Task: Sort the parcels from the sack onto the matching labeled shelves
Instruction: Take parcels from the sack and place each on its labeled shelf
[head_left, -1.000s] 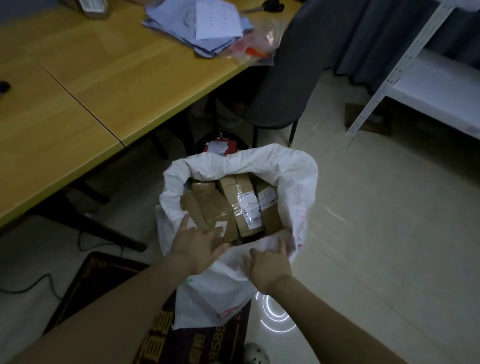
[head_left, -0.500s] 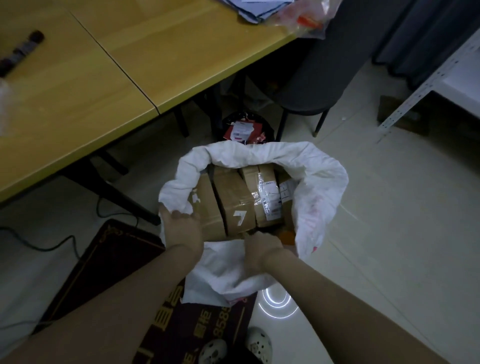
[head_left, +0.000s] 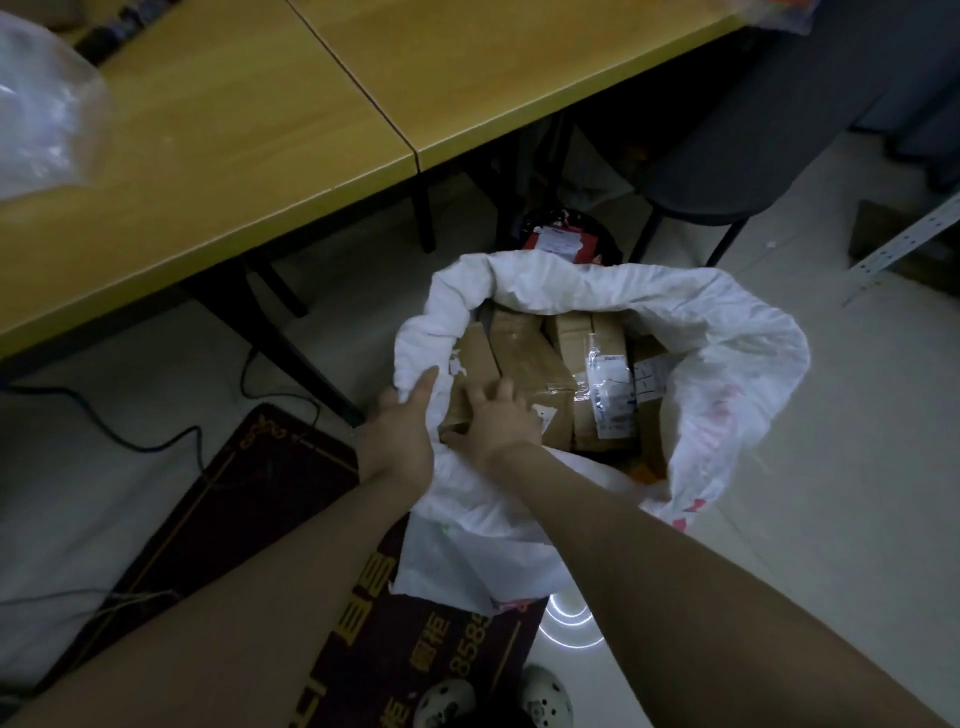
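STEP: parcel pick-up | leftmost parcel (head_left: 474, 364) stands inside sack (head_left: 727, 353) on floor | right hand (head_left: 501, 423) laid on it, fingers spread, nothing gripped | left hand (head_left: 397, 434) at sack rim, fingers hidden, state undeterminable | METHOD: rim to be held back, parcel gripped by both sides, lifted straight up.

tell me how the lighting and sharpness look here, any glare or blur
Head view: dim and underexposed throughout, shadows heavy under the table; the clear plastic bag at top left is blurred; a bright ring reflection glares on the floor; the taped parcel label catches a mild sheen.
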